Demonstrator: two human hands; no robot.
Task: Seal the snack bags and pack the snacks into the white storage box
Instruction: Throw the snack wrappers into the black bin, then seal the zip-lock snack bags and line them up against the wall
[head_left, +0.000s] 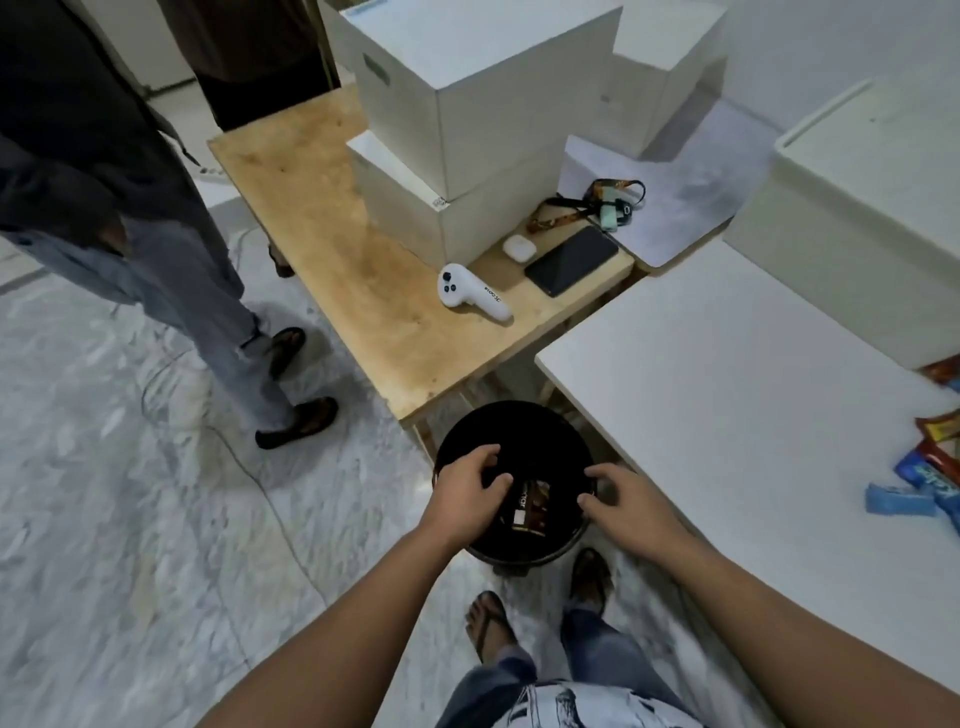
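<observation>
From the head camera, both bare hands hung over the round black plastic bin (519, 431) on the pale marble floor (130, 519). The left hand (470, 491) and the right hand (631, 501) were apart, each with fingers spread and loosely bent, gripping nothing. Between them, down inside the bin, lay a dark brown snack wrapper (530, 509) with white lettering. The lidded white plastic storage box (857, 218) stood on the white table (727, 389) to the right, well apart from the hands. Colourful blue and red snack bags (930, 467) lay at that table's right edge. On the wooden table (322, 218) beyond the bin sat stacked white boxes (467, 130), a white handheld controller (470, 292), a white earbud case (518, 248), a black phone (571, 259) and a lanyard (587, 205). Another person's trousered legs (208, 291) stood at the left.
</observation>
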